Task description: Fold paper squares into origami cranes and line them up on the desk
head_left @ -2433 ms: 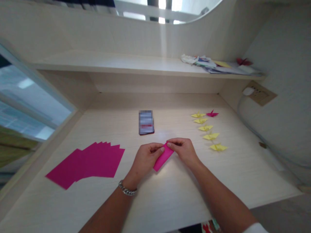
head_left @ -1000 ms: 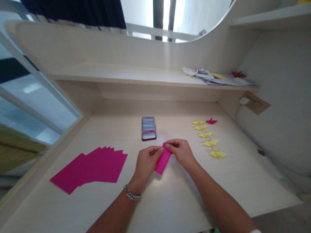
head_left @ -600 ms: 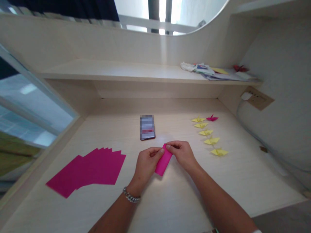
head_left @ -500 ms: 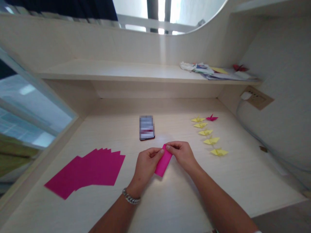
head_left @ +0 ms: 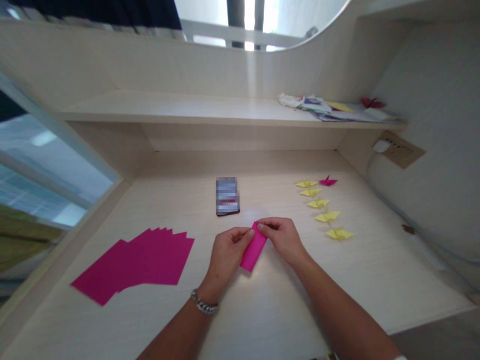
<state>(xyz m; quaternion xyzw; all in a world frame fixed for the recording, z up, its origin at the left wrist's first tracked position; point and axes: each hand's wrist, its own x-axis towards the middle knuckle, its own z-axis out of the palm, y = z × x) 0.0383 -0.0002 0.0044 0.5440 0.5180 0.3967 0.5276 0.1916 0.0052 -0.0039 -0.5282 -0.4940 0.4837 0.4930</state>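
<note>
A strip of folded pink paper [head_left: 253, 251] is held between my two hands over the desk, its long side slanting toward me. My left hand [head_left: 229, 252] pinches the left edge near the top with thumb and fingers. At the upper right corner, my right hand [head_left: 282, 237] grips the same paper between thumb and forefinger. Both thumbs lie on the near face; the fingertips behind the paper are partly hidden. To the left, pink paper sheets [head_left: 150, 260] lie fanned out on the desk [head_left: 180, 325].
A phone [head_left: 227, 197] lies beyond my hands. Several yellow paper cranes [head_left: 318, 203] form a column at the right, with a pink paper crane [head_left: 328, 181] at its far end. Papers [head_left: 318, 106] lie on the shelf [head_left: 168, 107]. A cable [head_left: 397, 212] runs from the wall socket [head_left: 400, 150].
My hands and the folded paper stay nearly the same. The whole view has shifted very slightly.
</note>
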